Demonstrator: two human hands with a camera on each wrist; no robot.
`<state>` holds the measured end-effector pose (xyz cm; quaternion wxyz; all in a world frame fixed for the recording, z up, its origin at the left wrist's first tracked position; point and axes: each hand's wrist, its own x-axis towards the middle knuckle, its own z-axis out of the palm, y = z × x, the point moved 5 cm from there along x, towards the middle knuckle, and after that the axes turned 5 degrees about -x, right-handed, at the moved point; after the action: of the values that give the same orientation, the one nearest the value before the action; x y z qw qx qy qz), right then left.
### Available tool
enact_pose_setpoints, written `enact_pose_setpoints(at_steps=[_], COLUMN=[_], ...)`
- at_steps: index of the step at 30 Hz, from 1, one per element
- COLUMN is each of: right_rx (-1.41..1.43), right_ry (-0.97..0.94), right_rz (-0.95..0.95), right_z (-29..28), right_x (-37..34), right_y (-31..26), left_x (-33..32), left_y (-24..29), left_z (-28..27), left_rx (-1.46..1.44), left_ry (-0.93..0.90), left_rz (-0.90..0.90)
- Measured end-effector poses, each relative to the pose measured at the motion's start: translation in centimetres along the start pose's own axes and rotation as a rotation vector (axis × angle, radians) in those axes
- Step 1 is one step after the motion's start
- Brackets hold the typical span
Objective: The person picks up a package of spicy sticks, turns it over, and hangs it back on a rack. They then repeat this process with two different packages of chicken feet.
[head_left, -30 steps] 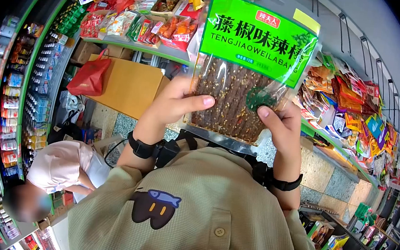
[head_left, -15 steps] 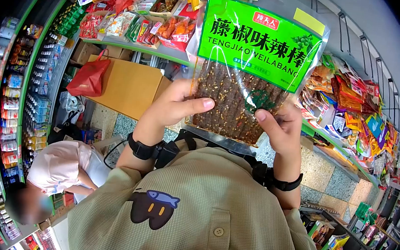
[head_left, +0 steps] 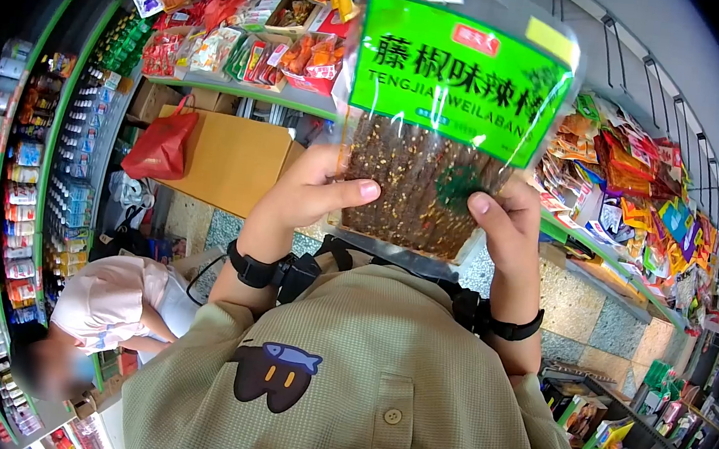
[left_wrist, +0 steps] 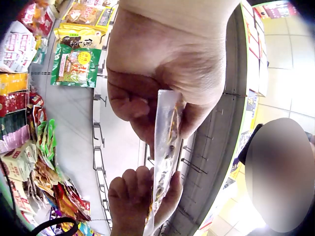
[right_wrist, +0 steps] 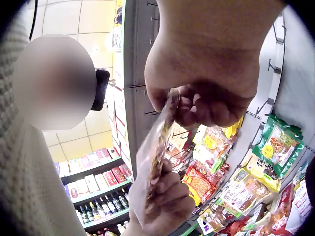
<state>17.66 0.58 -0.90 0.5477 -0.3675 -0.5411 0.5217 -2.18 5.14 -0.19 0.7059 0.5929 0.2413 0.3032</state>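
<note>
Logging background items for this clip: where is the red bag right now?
In the head view, the red bag is on the left side, overlapping the left end of the cardboard box, well left of the left hand.

We observe the left forearm (head_left: 254, 244) and right forearm (head_left: 520, 285) raised before the torso (head_left: 354, 355), the hands held apart at about equal height. In the left hand (head_left: 320, 187) we note the thumb reaching inward, with curled fingers opposite; in the right hand (head_left: 509, 223), the thumb slants up and inward. We find both hands in a pinching grip, fingers partly hidden in the head view.
</note>
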Motion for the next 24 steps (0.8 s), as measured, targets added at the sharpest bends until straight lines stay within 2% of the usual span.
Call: enact_pose_setpoints(at_steps=[1, 4, 7, 13, 19, 24], right_rx=[0.058, 0.017, -0.001, 0.022, -0.006, -0.054], right_ry=[-0.014, 0.134, 0.084, 0.073, 0.065, 0.082], right_rz=[0.015, -0.037, -0.013, -0.05, -0.009, -0.052], right_z=[0.0, 0.7, 0.6, 0.7, 0.6, 1.0], right_x=[0.0, 0.3, 0.0, 0.0, -0.3, -0.1], right_y=[0.0, -1.5, -1.2, -1.3, -1.1, -1.8], left_x=[0.0, 0.0, 0.0, 0.0, -0.1, -0.1], left_y=[0.0, 0.0, -0.1, -0.5, -0.2, -0.7], left_z=[0.0, 0.4, 0.5, 0.4, 0.5, 0.2], left_rx=[0.005, 0.041, 0.034, 0.076, 0.081, 0.066], left_ry=[-0.007, -0.007, -0.017, -0.039, -0.007, -0.011], left_rz=[-0.004, 0.015, -0.007, 0.0, 0.022, -0.02])
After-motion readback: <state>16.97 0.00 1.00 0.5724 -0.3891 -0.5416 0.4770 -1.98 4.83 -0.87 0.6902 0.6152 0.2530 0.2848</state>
